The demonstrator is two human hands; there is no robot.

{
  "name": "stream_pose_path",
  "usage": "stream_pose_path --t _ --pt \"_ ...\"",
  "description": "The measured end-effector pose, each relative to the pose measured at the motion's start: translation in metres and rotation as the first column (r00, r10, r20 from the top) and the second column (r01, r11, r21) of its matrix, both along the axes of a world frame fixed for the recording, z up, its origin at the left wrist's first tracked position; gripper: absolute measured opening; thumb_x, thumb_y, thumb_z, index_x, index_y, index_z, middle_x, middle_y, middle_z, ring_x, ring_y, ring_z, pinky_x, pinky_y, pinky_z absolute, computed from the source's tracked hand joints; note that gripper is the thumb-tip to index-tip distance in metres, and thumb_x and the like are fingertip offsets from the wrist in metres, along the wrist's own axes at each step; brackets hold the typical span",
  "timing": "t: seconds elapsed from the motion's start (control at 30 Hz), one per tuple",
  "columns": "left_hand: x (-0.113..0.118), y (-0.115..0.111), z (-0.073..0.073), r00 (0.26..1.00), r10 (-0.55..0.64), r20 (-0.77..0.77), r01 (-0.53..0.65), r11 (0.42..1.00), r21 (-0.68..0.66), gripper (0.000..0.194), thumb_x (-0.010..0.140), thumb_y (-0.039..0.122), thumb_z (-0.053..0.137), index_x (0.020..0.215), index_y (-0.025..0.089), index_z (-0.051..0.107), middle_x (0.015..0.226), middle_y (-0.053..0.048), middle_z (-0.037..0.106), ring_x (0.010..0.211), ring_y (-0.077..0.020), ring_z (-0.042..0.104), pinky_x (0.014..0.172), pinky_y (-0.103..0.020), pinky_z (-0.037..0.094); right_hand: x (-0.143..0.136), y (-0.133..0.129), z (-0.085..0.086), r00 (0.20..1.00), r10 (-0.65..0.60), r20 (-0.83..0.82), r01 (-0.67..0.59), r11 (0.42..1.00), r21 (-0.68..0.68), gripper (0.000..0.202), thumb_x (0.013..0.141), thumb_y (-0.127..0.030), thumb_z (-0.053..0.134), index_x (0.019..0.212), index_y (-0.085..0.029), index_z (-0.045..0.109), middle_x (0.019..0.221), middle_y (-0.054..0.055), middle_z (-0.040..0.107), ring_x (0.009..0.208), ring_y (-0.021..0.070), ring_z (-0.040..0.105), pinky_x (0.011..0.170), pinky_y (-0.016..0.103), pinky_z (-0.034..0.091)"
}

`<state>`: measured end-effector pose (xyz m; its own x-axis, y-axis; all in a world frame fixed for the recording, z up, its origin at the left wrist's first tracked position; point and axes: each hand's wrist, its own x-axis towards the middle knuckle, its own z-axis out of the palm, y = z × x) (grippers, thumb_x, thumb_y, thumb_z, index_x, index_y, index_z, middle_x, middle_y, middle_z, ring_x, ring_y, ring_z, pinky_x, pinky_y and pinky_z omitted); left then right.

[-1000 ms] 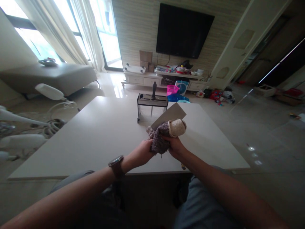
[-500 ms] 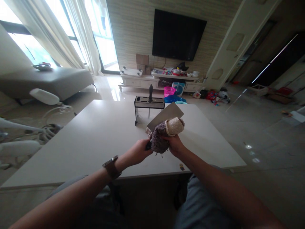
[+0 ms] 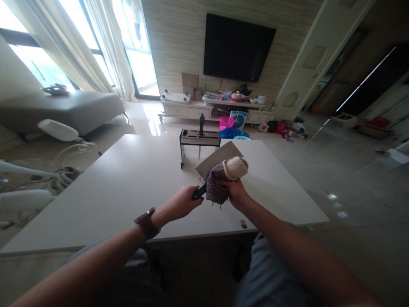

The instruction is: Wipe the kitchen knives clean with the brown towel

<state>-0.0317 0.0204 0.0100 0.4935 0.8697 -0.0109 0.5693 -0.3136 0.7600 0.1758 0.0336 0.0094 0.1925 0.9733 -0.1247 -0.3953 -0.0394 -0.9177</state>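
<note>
A cleaver (image 3: 219, 159) with a broad grey blade and black handle is held above the white table, its blade pointing away and to the right. My left hand (image 3: 185, 202) is closed around the handle. My right hand (image 3: 237, 194) grips a bunched cloth (image 3: 218, 186), brown with a cream part, which lies against the near side of the blade and hides part of it. Just beyond the blade stands a knife block (image 3: 200, 139) with clear sides, with one black-handled knife upright in its slot.
The white table (image 3: 128, 187) reaches out on both sides of my hands. A small yellow-brown object (image 3: 243, 224) lies by its near edge. Beyond it stand a pink basket (image 3: 226, 123) and a cluttered TV cabinet (image 3: 201, 111). White chairs (image 3: 27, 198) are on the left.
The cloth has slid slightly right, away from my left hand, so more of the black handle shows. The blade has shifted a little left and lower.
</note>
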Motion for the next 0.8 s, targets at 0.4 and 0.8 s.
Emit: stream_pose_path --t 0.4,0.8 --pt "0.008 -0.012 -0.006 0.998 0.001 0.063 0.004 0.996 -0.089 0.016 0.084 0.032 0.058 0.081 0.017 0.059 0.069 0.002 0.054 0.064 -0.0131 0.042 0.059 -0.027 0.034 -0.004 0.0 -0.007 0.999 -0.005 -0.037 0.004 0.999 -0.031 0.055 0.043 -0.017 0.092 0.096 -0.018 0.076 0.095 0.004 0.082 0.095 0.0281 0.075 0.094 0.044 0.057" --pt "0.014 -0.013 -0.015 0.996 -0.03 0.087 0.041 0.992 -0.118 0.015 0.084 0.029 0.057 0.087 0.016 0.063 0.072 0.002 0.055 0.065 -0.013 0.042 0.059 -0.027 0.032 -0.006 0.0 -0.012 0.997 0.015 -0.076 -0.022 0.996 -0.088 0.05 0.045 -0.02 0.092 0.093 -0.018 0.077 0.092 0.004 0.082 0.091 0.0267 0.076 0.09 0.041 0.059"
